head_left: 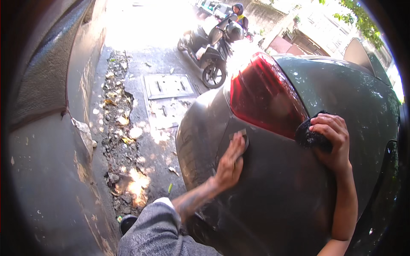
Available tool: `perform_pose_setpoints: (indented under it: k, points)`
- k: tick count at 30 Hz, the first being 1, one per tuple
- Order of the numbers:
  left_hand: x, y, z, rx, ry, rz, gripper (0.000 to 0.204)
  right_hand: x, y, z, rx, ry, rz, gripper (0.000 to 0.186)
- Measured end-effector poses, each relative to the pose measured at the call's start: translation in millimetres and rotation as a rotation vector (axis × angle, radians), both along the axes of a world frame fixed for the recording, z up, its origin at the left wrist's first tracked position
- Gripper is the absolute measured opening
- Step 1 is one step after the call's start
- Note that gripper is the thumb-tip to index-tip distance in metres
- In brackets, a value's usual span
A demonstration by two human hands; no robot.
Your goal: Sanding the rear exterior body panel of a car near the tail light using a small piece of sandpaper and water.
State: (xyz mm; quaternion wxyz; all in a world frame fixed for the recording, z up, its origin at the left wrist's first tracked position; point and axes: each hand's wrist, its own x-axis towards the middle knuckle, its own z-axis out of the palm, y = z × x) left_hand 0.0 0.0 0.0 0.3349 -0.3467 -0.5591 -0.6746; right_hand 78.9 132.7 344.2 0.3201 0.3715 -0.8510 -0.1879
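The dark car's rear corner (273,183) fills the middle and right of the head view. My left hand (230,167), coming out of a grey sleeve, lies on the panel below the red tail light (267,96). Under its fingertips is a thin, flat, tan-grey piece (239,134), its lower part hidden by the fingers. My right hand (335,138) is closed around a black, fuzzy cloth or pad (308,133). That pad rests against the bodywork at the tail light's lower right tip.
A worn wall (47,170) with a dark mesh cover (42,77) runs along the left. Dry leaves and rubble (121,115) line its foot. Metal covers (168,86) are set in the ground. Beyond the car stands a motorcycle (211,53), with a person (240,17) behind it.
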Motion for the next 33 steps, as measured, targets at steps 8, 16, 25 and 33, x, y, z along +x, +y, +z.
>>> perform_pose_setpoints:
  k: [8,16,25,33]
  points:
    - [-17.8,-23.3,22.8,-0.215,0.072,0.144,0.064,7.6,1.1,2.6,-0.013,-0.021,0.012,0.036]
    - [-19.3,-15.7,2.2,-0.171,-0.048,0.115,0.068,7.3,-6.9,6.5,-0.001,-0.005,0.019,0.04]
    - [-23.4,-10.1,-1.0,-0.151,-0.064,0.105,0.067,6.0,-4.3,-3.3,0.03,0.1,-0.091,0.047]
    - [2.0,-0.6,21.7,-0.151,-0.021,0.106,0.073,9.6,-25.3,-8.6,0.105,0.071,-0.145,0.032]
